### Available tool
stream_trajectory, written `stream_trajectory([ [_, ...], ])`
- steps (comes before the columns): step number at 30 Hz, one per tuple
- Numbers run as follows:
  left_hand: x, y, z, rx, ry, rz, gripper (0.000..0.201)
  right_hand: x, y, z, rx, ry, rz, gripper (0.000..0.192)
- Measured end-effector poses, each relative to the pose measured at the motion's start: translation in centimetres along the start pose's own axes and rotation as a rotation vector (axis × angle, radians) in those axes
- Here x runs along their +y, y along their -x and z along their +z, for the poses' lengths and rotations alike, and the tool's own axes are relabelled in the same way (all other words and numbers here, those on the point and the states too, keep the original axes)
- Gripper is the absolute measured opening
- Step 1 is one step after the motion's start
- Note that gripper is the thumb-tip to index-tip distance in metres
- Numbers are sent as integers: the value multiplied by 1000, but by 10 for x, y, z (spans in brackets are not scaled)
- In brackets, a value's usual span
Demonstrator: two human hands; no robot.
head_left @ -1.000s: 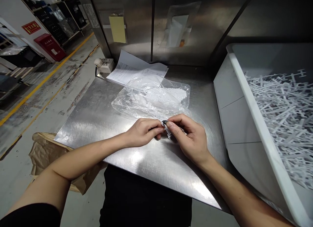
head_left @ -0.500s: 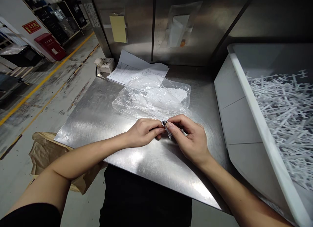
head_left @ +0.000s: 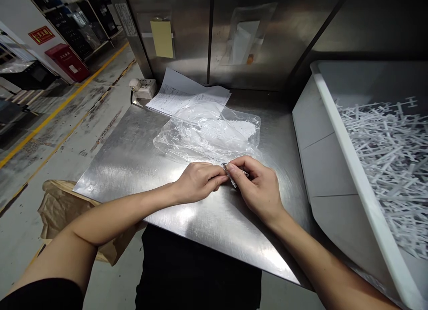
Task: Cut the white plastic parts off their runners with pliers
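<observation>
My left hand (head_left: 202, 181) and my right hand (head_left: 259, 185) meet just above the steel table (head_left: 203, 225), fingertips almost touching. Between them is a small white plastic piece (head_left: 233, 181), thin and stick-like, partly covered by the fingers. The left thumb and forefinger are pinched at its upper end. Closed around a slim shiny metal tool (head_left: 246, 173), my right hand shows only its looped end and a dark tip; its kind cannot be made out. Just beyond the fingers lies a clear plastic bag (head_left: 187, 136) with many tiny white pieces (head_left: 242, 128) in it.
On the right stands a large grey bin (head_left: 347, 167) holding a heap of white plastic sprues (head_left: 394, 167). Printed sheets (head_left: 174, 94) and a white power socket (head_left: 145, 88) are at the table's back. A brown paper-lined box (head_left: 63, 207) sits below the left edge.
The right fingers have shifted slightly, and the metal tool's looped end now shows beside them. The left hand has moved a little to the right. The bag and bin stay put.
</observation>
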State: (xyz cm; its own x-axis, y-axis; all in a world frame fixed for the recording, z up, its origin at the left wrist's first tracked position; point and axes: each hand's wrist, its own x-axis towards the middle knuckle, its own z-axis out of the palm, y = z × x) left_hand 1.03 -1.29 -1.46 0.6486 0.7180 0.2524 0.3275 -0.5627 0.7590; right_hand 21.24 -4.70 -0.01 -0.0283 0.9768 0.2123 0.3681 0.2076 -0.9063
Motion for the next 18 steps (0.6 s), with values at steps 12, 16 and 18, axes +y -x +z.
stream_trajectory([
  [12,5,-2,0,-13,-12,-82,32,-1,0,4,36,-57,64,26],
  [16,5,-3,0,-31,-4,-95,30,1,-1,4,30,-78,70,28],
  [18,5,-3,0,-32,2,-101,29,3,-2,3,31,-100,81,29],
])
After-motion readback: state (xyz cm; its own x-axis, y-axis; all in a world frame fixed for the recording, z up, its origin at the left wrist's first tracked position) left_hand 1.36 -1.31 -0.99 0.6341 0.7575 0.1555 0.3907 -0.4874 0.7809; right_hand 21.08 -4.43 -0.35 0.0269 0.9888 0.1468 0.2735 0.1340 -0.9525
